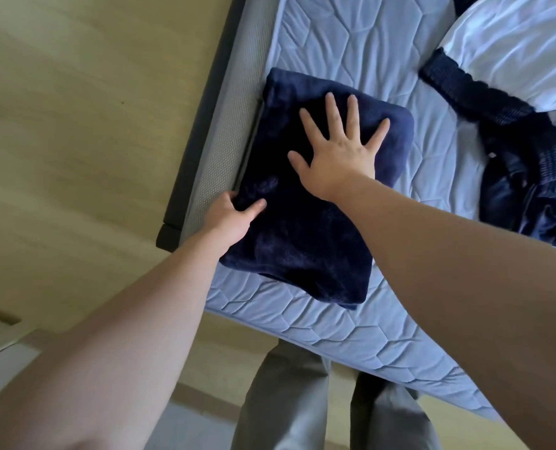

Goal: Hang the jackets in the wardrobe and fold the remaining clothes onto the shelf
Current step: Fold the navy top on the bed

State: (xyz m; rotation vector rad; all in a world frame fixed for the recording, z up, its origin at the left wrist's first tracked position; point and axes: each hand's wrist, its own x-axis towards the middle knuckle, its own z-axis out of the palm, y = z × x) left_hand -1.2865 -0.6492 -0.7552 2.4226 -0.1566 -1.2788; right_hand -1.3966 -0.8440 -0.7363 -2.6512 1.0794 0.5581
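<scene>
A folded dark blue fleece garment [302,235] lies flat on the pale blue quilted mattress [351,43], close to the mattress corner and up against its left edge. The fold makes a rough rectangle running from about eleven o'clock to five o'clock across the middle of the view.

The right hand [338,151] rests palm down on the upper part of the garment, wide open with all its fingers [331,108] straight and spread, pointing toward twelve o'clock. The left hand [234,216] holds the garment's left edge at about nine o'clock of the fold. Its thumb lies on top of the cloth and its other fingers curl round the edge, out of sight beneath.

At three o'clock of the garment, well apart from it, a crumpled dark blue jacket [523,190] with ribbed knit trim lies on the mattress. White bedding [513,43] sits at one o'clock, touching the jacket's trim.

The grey bed frame [202,131] runs along the mattress's left side, with a pale wood floor [75,125] beyond it at nine o'clock. The person's grey trousers [280,410] show at six o'clock.
</scene>
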